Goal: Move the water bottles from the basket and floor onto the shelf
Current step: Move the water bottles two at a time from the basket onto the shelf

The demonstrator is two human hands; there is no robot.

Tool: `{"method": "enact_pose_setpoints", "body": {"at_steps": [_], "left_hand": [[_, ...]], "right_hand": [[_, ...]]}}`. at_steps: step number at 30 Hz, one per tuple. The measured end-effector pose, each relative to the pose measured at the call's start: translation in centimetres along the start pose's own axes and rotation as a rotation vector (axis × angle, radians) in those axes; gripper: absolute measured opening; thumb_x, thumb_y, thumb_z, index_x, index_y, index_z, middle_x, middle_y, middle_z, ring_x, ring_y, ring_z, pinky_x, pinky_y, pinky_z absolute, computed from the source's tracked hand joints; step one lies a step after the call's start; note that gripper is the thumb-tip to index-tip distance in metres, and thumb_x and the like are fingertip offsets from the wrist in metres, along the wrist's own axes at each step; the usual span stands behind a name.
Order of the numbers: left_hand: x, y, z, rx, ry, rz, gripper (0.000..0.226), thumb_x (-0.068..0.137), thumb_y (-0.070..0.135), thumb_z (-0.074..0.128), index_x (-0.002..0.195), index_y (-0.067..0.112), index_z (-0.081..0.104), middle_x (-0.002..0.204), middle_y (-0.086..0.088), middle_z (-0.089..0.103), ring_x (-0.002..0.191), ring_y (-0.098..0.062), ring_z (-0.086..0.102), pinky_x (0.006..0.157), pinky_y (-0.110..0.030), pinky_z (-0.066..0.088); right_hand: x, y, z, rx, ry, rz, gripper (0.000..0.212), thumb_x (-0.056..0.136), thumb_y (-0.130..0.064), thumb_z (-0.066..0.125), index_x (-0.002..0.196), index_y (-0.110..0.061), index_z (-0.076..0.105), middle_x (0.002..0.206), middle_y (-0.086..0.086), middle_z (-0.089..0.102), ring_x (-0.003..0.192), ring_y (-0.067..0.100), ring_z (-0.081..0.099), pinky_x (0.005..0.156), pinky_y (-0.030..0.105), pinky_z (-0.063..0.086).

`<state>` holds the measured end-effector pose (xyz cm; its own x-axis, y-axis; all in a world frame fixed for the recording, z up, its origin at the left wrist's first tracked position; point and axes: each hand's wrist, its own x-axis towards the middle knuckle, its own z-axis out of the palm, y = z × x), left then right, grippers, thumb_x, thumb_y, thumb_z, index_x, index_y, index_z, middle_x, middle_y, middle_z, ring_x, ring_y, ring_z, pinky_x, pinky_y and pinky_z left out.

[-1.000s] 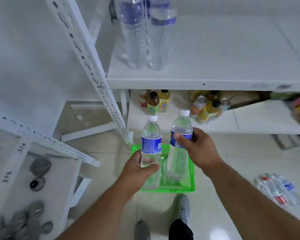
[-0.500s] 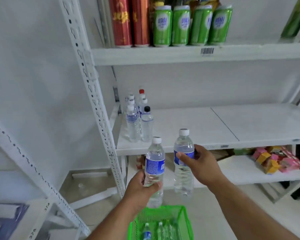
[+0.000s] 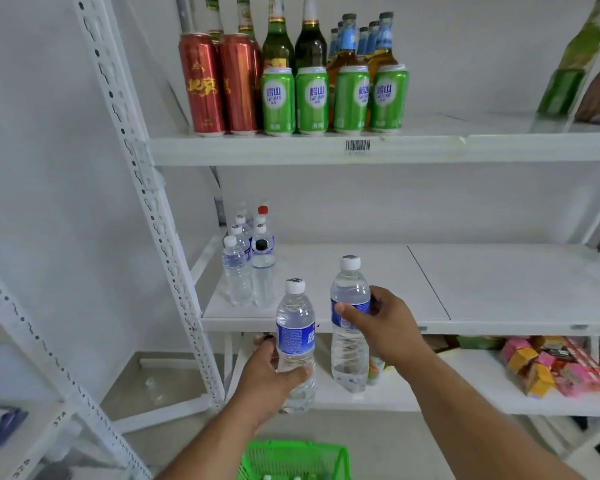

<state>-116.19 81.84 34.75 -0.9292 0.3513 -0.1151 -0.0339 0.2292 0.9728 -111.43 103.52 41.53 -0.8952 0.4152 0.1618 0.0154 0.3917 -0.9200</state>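
Green basket (image 3: 293, 459) at frame btm, now nearly out of view. Frame ctr: left hand (image 3: 269, 379) wrapped round one water bottle (image 3: 295, 341), right hand (image 3: 383, 327) round another (image 3: 350, 323), both raised from basket level to shelf (image 3: 499, 289). Beyond, ctr-left, bottles already placed (image 3: 246, 265). Placement likely next.

Two upright clear water bottles (image 3: 295, 341), seemingly full, before the shelf (image 3: 361, 289).
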Motion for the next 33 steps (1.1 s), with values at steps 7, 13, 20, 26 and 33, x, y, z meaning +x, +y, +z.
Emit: {"method": "enact_pose_setpoints", "body": {"at_steps": [7,13,20,26,33], "left_hand": [[0.9,1.0,4.1,-0.025,0.082,-0.014,0.047,0.062,0.027,0.087,0.104,0.028,0.066,0.097,0.011,0.076,0.091,-0.007,0.072,0.079,-0.028,0.055],[3.8,2.0,4.9,-0.035,0.099,-0.021,0.049,0.062,0.028,0.086,0.107,0.028,0.066,0.098,0.011,0.076,0.09,-0.007,0.072,0.08,-0.028,0.055],[9.6,2.3,3.7,-0.028,0.121,-0.02,0.042,0.066,0.027,0.087,0.102,0.032,0.067,0.092,0.016,0.074,0.078,0.0,0.07,0.065,-0.024,0.053],[14.3,1.8,2.8,-0.005,0.085,-0.018,0.04,0.068,0.031,0.085,0.101,0.038,0.063,0.098,0.017,0.07,0.085,0.002,0.066,0.066,-0.019,0.047],[18.8,1.7,2.8,0.01,0.062,-0.001,0.036,0.071,0.026,0.085,0.092,0.04,0.06,0.086,0.028,0.066,0.075,0.021,0.059,0.059,-0.007,0.042]], "right_hand": [[2.1,1.8,-2.9,0.028,-0.068,-0.013,0.032,0.081,-0.046,0.075,0.108,-0.031,0.068,0.095,-0.013,0.073,0.088,0.005,0.068,0.079,0.031,0.056],[5.4,2.6,-2.9,0.021,-0.078,-0.009,0.034,0.08,-0.049,0.075,0.109,-0.031,0.067,0.096,-0.015,0.072,0.088,0.005,0.068,0.079,0.031,0.057],[10.5,2.7,-1.3,-0.037,-0.077,-0.004,0.033,0.082,-0.044,0.075,0.11,-0.032,0.064,0.101,-0.016,0.07,0.092,0.006,0.065,0.076,0.024,0.052],[14.0,2.9,0.5,-0.045,-0.046,0.024,0.03,0.082,-0.037,0.077,0.107,-0.027,0.066,0.097,-0.009,0.072,0.089,0.01,0.067,0.078,0.027,0.054],[17.7,3.3,1.2,-0.054,-0.04,0.042,0.03,0.083,-0.038,0.076,0.109,-0.029,0.065,0.098,-0.011,0.072,0.089,0.009,0.067,0.077,0.025,0.053]]}}
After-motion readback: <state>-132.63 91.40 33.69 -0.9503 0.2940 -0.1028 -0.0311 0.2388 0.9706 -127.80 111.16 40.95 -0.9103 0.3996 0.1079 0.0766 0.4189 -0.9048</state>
